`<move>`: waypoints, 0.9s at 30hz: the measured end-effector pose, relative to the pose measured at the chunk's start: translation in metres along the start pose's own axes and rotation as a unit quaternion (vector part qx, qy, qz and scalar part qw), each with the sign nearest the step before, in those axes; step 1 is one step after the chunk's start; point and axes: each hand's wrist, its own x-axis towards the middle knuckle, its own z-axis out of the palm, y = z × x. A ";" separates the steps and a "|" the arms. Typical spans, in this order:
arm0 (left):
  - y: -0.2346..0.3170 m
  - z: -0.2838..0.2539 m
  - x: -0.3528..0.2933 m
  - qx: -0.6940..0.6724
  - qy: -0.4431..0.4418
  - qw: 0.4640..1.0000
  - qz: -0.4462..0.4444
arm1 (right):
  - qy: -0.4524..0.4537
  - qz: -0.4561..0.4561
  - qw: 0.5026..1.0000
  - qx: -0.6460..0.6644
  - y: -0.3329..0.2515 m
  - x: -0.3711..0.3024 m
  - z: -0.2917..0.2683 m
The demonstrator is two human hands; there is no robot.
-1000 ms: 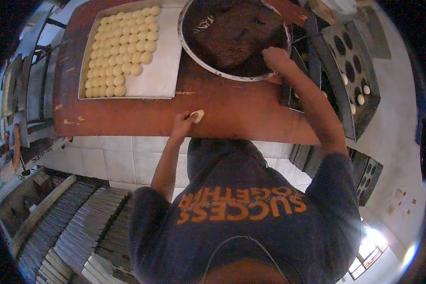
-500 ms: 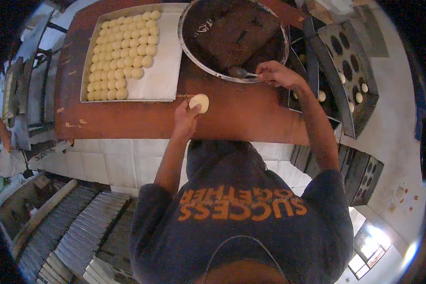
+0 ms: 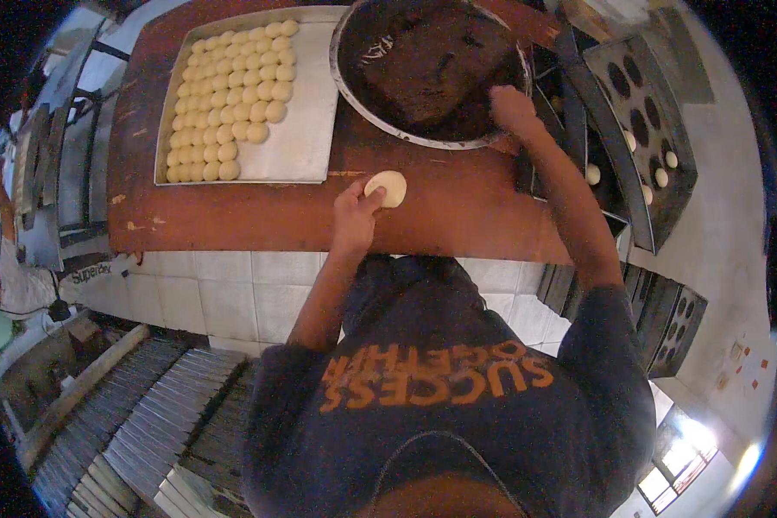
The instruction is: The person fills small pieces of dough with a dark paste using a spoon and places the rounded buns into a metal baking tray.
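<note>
A flattened round of pale dough (image 3: 388,189) is pinched between the thumb and fingers of my left hand (image 3: 356,211), just above the table's front part. My right hand (image 3: 514,112), closed and a little blurred, is at the right rim of a large round bowl (image 3: 380,121). It grips a spoon, whose bowl end hardly shows now. Dark brown, crumbly-looking filling (image 3: 440,69) covers much of the bowl's inside. To the left, a metal tray (image 3: 298,155) carries many small dough balls (image 3: 233,95) in close rows, its right side bare metal.
Dark baking moulds (image 3: 643,112) with round hollows stand right of the bowl, several dough balls (image 3: 592,174) on and beside them. The reddish-brown table (image 3: 259,220) ends in front of me. Stacked metal trays (image 3: 138,406) lie behind at left. Another person (image 3: 22,289) is at the far left.
My right hand has moved right and slightly up along the bowl's rim, and the spoon has gone from clear view. My left hand with the dough has shifted slightly right in the picture.
</note>
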 end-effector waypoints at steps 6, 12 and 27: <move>-0.023 -0.040 -0.021 -0.138 0.056 0.989 0.006 | -0.097 -0.183 0.978 -0.041 -0.035 0.004 -0.006; -0.020 -0.046 -0.006 -0.159 0.035 0.987 0.012 | -0.250 -0.193 0.914 0.255 -0.015 -0.005 -0.023; 0.045 0.055 0.051 -0.309 -0.052 0.950 -0.004 | 0.337 -0.164 0.853 0.363 -0.113 -0.105 -0.020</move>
